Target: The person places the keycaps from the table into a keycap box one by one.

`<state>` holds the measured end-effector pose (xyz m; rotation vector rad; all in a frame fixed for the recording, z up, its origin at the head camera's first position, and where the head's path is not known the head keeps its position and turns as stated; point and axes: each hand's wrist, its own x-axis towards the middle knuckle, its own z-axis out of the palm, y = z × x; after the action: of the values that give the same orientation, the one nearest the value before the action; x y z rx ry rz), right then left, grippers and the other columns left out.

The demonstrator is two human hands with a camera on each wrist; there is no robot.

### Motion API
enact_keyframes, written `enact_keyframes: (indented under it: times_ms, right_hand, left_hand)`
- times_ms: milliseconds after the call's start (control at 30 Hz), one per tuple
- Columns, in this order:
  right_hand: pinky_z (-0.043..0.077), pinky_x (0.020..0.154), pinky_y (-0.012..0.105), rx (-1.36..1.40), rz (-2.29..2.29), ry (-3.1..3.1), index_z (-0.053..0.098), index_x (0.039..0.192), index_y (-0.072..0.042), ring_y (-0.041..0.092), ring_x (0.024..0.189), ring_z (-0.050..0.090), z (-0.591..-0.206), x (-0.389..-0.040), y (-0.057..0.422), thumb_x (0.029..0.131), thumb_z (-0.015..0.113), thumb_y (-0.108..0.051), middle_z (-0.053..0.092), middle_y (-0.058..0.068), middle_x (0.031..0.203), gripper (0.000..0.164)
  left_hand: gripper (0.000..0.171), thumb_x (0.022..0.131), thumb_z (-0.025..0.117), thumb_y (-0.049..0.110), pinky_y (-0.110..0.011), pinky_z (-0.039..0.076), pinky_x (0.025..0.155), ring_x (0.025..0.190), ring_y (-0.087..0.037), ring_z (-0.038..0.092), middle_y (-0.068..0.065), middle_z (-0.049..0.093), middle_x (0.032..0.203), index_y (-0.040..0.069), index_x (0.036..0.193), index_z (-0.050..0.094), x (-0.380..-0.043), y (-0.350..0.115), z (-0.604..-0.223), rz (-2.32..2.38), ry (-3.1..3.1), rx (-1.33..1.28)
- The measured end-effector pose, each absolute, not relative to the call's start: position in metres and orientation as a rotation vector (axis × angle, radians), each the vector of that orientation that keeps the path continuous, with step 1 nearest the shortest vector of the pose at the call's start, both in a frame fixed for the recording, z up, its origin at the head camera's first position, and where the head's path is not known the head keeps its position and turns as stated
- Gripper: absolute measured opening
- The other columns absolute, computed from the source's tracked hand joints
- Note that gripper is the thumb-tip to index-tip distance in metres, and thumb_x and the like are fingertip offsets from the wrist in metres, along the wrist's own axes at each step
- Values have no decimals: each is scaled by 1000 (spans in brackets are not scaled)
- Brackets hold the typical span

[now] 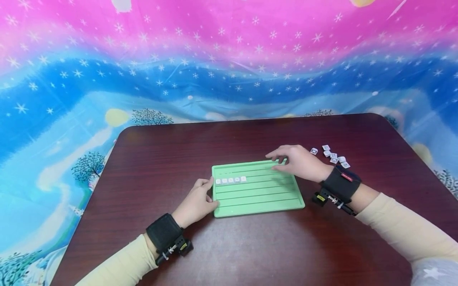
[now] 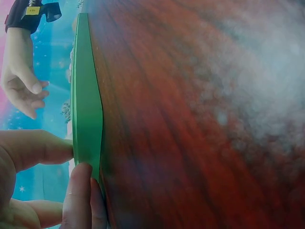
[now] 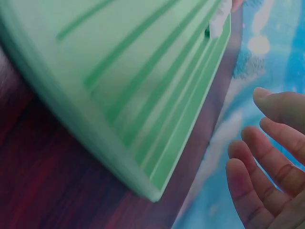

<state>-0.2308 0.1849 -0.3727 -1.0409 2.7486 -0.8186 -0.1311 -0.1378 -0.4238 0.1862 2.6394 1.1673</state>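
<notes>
A light green grooved tray [image 1: 264,195] lies on the table, with a short row of small white letter tiles [image 1: 230,180] at its left. My left hand [image 1: 196,203] holds the tray's left edge; in the left wrist view its fingers [image 2: 78,195] touch the green side wall [image 2: 88,100]. Over the tray's far right corner hovers my right hand [image 1: 298,162], fingers loosely bent and spread from the thumb. The right wrist view shows nothing between those fingers [image 3: 240,186], which are apart from the tray [image 3: 157,188].
Several loose white tiles [image 1: 334,155] lie on the dark red-brown table [image 1: 171,151] behind the right wrist, to the right of the tray. A patterned pink and blue cloth [image 1: 214,71] hangs behind the table. Both wrists wear black camera straps [image 1: 164,231].
</notes>
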Motion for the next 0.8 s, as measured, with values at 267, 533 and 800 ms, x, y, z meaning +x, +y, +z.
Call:
enact_keyframes:
  times_ms: [267, 533, 800]
  right_hand:
    - [56, 83, 43, -858, -884, 2764, 72, 127, -1, 22, 96, 71, -367, -235, 211, 93, 74, -4, 73, 14, 115, 34]
    - [55, 84, 48, -760, -889, 2854, 72, 128, -3, 25, 99, 70, -363, -240, 243, 98, 72, -16, 72, 15, 119, 33]
    - [53, 72, 43, -613, -856, 2925, 69, 132, -2, 35, 90, 69, -366, -244, 277, 101, 67, -21, 71, 21, 116, 36]
  left_hand:
    - [79, 89, 74, 3, -26, 49, 70, 77, -9, 56, -23, 41, 146, -9, 155, 32, -131, -137, -424, 1165, 2640, 189]
    - [80, 89, 75, 4, -26, 48, 70, 77, -9, 56, -23, 41, 146, -10, 155, 31, -131, -137, -424, 1156, 2648, 185]
    - [80, 89, 75, 4, -27, 48, 69, 77, -10, 55, -24, 40, 146, -10, 155, 31, -132, -137, -424, 1177, 2632, 171]
